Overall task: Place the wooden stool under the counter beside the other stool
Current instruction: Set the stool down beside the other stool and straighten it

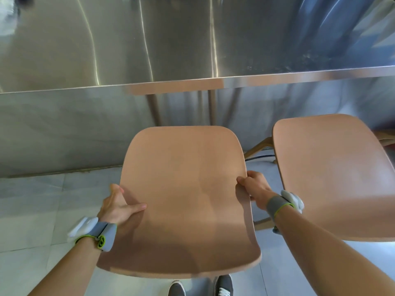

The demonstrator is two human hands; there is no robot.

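Observation:
A wooden stool with a curved tan seat fills the middle of the head view, in front of the steel counter. My left hand grips the seat's left edge, thumb on top. My right hand grips the right edge, fingers curled over the rim. The other stool, same tan seat, stands to the right, a narrow gap away. The far edge of the held seat lies short of the counter's front edge. The legs of the held stool are hidden beneath its seat; they show only as a reflection in the panel.
The counter's shiny front panel drops to a pale tiled floor. My grey shoes stand just behind the held stool. Legs of the other stool show in the gap. Both wrists carry grey straps.

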